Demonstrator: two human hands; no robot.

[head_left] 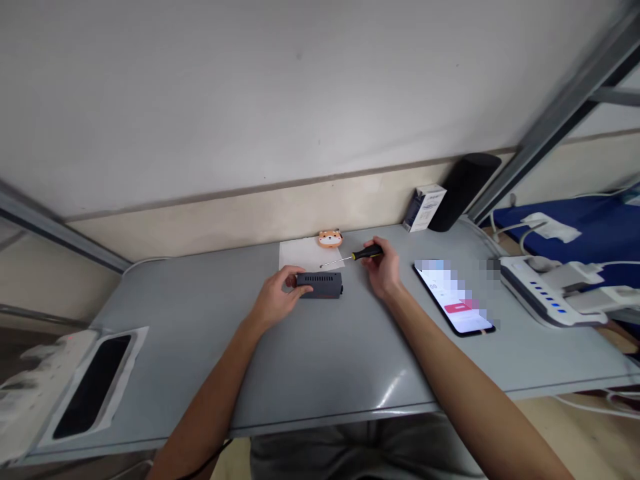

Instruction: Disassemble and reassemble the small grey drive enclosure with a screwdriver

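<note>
Head camera view: a person's left hand (277, 297) grips the left end of a dark gray box (323, 287) just on the near side of a white sheet of paper (300, 256), while the right hand (385, 272), to the right of the paper, closes around the handle of a screwdriver (367, 252) whose thin shaft reaches leftward over the sheet. The box, which sits low at the tabletop (310, 367), looks light enough for one hand and stiff-shelled, its matte casing unlikely to slip or to give under a pinch. Its slotted top and the stub at its right end appear the parts most easily damaged; the plain left end, with the thumb in front and fingers behind, seems the sound place to take hold, leaving the rest exposed. Oblong and sharp-cornered, the box shows a row of narrow slots along its top, a faint reddish marking on its near side, too small to read, and a small dark stub at its right end. An orange animal-faced item (330, 238) rests at the paper's far edge.
</note>
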